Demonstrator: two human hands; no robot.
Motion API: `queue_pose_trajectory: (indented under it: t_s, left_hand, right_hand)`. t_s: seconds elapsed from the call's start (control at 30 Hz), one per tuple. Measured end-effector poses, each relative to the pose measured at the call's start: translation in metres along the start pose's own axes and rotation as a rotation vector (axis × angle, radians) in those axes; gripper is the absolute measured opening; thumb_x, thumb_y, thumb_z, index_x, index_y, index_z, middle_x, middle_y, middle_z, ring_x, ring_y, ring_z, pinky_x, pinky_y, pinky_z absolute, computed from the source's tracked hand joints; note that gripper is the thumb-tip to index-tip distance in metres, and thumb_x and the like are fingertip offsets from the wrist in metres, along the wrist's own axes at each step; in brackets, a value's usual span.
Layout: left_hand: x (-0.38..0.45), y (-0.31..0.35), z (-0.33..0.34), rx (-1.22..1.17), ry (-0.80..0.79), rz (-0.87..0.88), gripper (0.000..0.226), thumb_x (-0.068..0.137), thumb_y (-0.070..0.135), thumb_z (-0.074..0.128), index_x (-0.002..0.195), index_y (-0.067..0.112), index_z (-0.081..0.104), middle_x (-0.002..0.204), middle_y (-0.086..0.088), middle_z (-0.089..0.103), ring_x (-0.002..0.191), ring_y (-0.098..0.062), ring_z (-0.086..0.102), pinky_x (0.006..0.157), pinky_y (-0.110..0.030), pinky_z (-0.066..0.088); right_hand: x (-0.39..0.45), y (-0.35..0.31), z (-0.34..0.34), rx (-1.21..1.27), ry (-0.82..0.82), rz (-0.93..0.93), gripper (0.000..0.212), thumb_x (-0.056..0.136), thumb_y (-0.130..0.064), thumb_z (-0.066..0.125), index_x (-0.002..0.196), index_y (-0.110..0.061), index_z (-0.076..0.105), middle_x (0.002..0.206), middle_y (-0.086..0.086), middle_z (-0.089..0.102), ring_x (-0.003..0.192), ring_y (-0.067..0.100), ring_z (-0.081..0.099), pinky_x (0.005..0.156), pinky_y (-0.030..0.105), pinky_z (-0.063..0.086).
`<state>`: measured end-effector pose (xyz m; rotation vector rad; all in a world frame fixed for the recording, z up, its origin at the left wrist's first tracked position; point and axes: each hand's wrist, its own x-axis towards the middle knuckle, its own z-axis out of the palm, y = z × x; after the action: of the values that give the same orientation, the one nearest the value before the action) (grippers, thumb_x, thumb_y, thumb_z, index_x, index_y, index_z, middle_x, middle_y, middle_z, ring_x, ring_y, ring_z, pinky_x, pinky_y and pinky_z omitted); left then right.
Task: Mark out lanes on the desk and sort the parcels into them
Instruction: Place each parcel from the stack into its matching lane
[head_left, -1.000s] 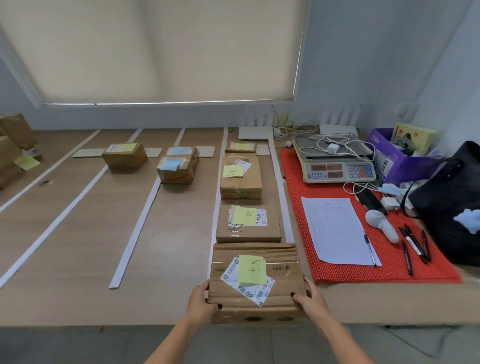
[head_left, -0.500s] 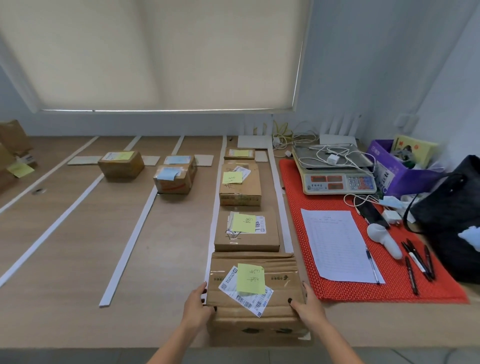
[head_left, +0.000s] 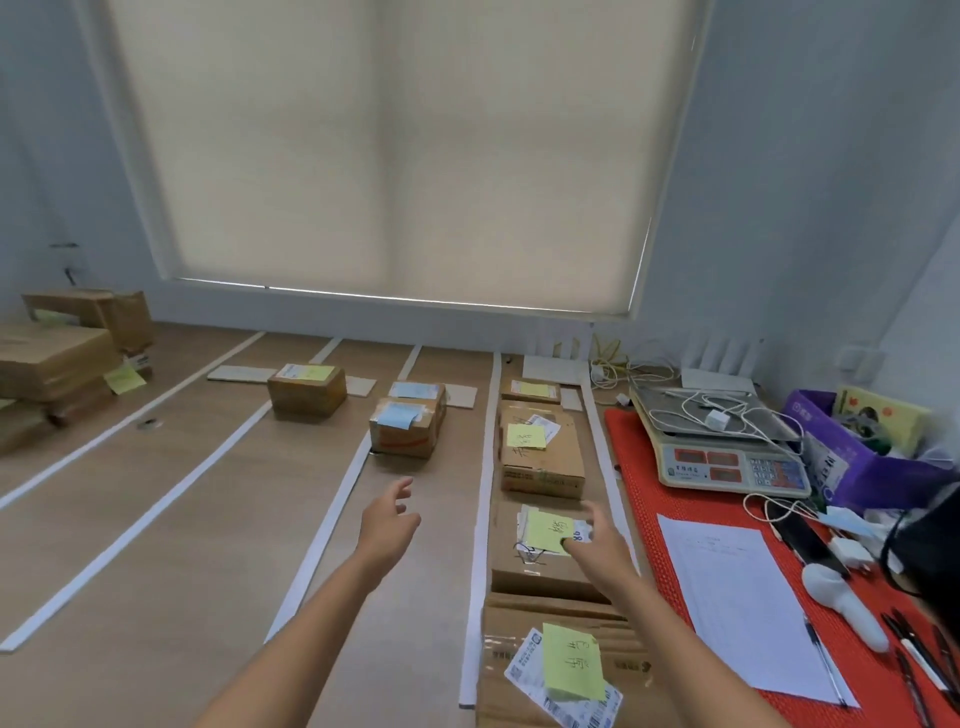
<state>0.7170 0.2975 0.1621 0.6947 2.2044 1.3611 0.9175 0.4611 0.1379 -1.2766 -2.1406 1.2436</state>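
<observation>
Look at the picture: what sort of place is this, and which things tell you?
Probably a small parcel-sorting office. Labelled cardboard parcels lie in lanes marked by white strips on a wooden desk, beside a weighing scale and a log sheet.

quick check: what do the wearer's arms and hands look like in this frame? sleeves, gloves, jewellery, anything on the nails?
Both forearms are bare up to the frame edge: no sleeves, gloves, watch or bracelets in view. The left hand and right hand show no rings that I can make out. A fingertip of the right hand looks dark, possibly nail polish; motion blur makes it hard to confirm. No markings or cables.
</observation>
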Motion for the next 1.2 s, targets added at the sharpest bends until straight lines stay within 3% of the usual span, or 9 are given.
queue_pose_trajectory:
  t_s: [0.1,0.3,0.47,0.7,0.9,1.2]
  left_hand:
    - [0.029,-0.009,-0.052,-0.05,0.008,0.01,0.053,0.089,-0.003,0.045,0.139,0.016,0.041,0.134,-0.01,0.049,0.12,-0.023,0.048,0.088,-0.029,0.043]
    - [0.087,-0.026,-0.167,-0.064,-0.077,-0.011,0.051,0.092,0.004,0.047,0.141,0.016,0.038,0.136,-0.014,0.049,0.12,-0.024,0.049,0.095,-0.032,0.043]
    - [0.136,-0.038,-0.245,-0.036,-0.123,0.042,0.05,0.093,0.006,0.047,0.141,0.018,0.037,0.138,-0.012,0.047,0.125,-0.024,0.046,0.097,-0.032,0.042]
    - [0.194,-0.065,-0.306,-0.015,-0.21,-0.001,0.051,0.094,0.008,0.046,0.142,0.017,0.035,0.141,-0.012,0.042,0.128,-0.026,0.043,0.1,-0.034,0.04]
    - [0.24,-0.096,-0.356,-0.055,-0.174,-0.034,0.048,0.094,0.008,0.044,0.14,0.019,0.036,0.136,-0.01,0.046,0.121,-0.022,0.048,0.097,-0.033,0.042]
    - [0.324,-0.162,-0.474,-0.125,-0.112,-0.025,0.047,0.092,0.007,0.045,0.137,0.019,0.041,0.128,-0.007,0.052,0.114,-0.018,0.051,0.088,-0.026,0.041]
  right_hand:
    - [0.016,-0.057,0.048,0.02,0.006,-0.055,0.063,0.085,-0.006,0.057,0.142,-0.015,0.032,0.142,0.011,0.039,0.127,0.026,0.041,0.099,0.035,0.04]
    - [0.032,-0.163,0.172,-0.004,-0.067,-0.078,0.067,0.085,-0.012,0.057,0.144,-0.019,0.027,0.146,0.009,0.034,0.116,0.022,0.046,0.088,0.031,0.044]
    - [0.046,-0.233,0.256,-0.057,-0.108,-0.084,0.066,0.084,-0.014,0.06,0.142,-0.017,0.03,0.142,0.01,0.036,0.127,0.024,0.042,0.103,0.035,0.041]
    - [0.085,-0.288,0.334,0.028,-0.202,-0.02,0.06,0.086,-0.013,0.061,0.139,-0.016,0.035,0.141,0.012,0.038,0.127,0.025,0.042,0.099,0.037,0.043]
    - [0.123,-0.331,0.393,0.103,-0.212,-0.018,0.056,0.087,-0.012,0.059,0.138,-0.017,0.035,0.14,0.014,0.039,0.125,0.026,0.043,0.102,0.041,0.044]
    - [0.161,-0.404,0.528,0.092,-0.256,-0.021,0.057,0.088,-0.011,0.059,0.139,-0.015,0.034,0.139,0.012,0.04,0.12,0.024,0.046,0.096,0.036,0.045]
